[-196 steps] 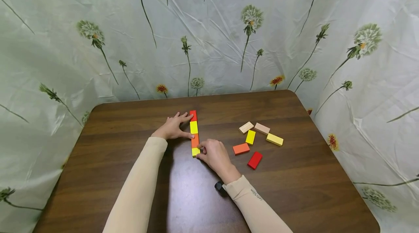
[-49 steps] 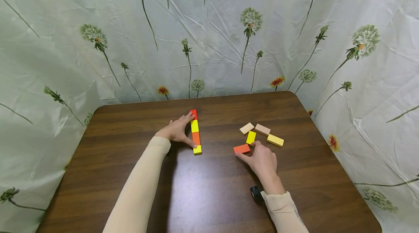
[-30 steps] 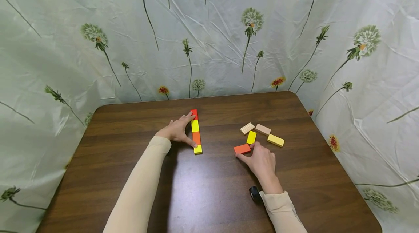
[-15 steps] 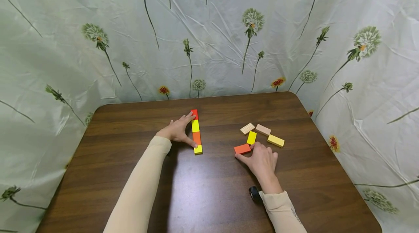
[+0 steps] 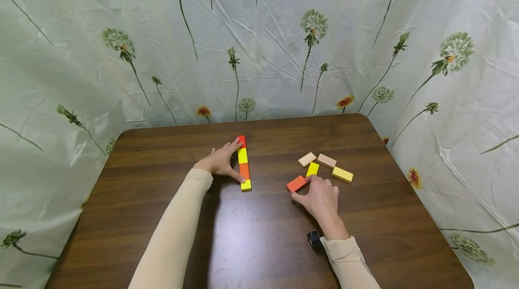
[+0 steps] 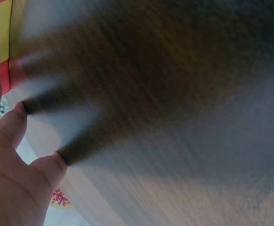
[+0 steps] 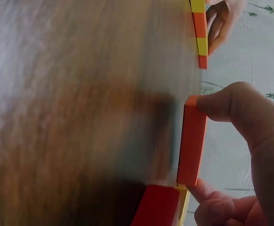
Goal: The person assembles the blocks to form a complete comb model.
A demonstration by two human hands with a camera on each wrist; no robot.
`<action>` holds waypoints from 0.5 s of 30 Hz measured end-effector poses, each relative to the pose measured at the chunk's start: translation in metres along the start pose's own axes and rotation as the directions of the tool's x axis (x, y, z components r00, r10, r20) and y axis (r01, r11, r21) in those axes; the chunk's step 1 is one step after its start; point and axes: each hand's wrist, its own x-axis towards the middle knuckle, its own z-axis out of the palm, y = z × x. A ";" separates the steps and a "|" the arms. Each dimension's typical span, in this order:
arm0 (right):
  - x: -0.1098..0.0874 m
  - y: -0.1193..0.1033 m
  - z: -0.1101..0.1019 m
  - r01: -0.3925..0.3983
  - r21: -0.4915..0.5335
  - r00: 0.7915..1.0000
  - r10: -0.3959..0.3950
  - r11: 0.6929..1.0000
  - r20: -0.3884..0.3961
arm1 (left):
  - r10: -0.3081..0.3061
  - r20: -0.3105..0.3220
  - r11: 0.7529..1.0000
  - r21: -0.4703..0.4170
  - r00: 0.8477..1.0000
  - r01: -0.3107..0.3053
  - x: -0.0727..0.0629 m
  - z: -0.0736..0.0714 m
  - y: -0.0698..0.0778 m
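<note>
A straight row of wooden blocks lies on the table: a red block (image 5: 242, 140), a yellow block (image 5: 242, 155), an orange block (image 5: 244, 171) and a near yellow block (image 5: 246, 185). Spread along it, my left hand (image 5: 219, 161) has a fingertip on the red end and its thumb by the near yellow block. Between thumb and finger my right hand (image 5: 322, 201) pinches a loose orange block (image 7: 191, 141), one end at each digit. Whether that block is off the table, I cannot tell. Beside it in the right wrist view is a red block (image 7: 156, 207), hidden under the hand in the head view.
Beyond the right hand lie a loose yellow block (image 5: 312, 169), a striped pale block (image 5: 307, 159), a pinkish block (image 5: 326, 160) and a pale yellow block (image 5: 342, 174). The brown table (image 5: 154, 199) reaches back to a flowered curtain (image 5: 267, 54).
Since the first frame, the right hand has left the row's near end for the loose orange block. Just now that block has turned and shifted slightly left. The left thumb has slid nearer.
</note>
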 end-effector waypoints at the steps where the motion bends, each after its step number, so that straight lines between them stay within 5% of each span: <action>1: 0.000 -0.001 0.000 0.010 0.007 1.000 -0.010 1.000 0.004 | 0.000 0.000 1.000 0.000 1.000 0.000 0.000 0.000 0.000; 15: -0.001 -0.015 0.008 0.177 0.055 0.983 -0.180 0.983 0.045 | -0.004 -0.010 1.000 -0.002 1.000 0.004 -0.002 -0.002 0.002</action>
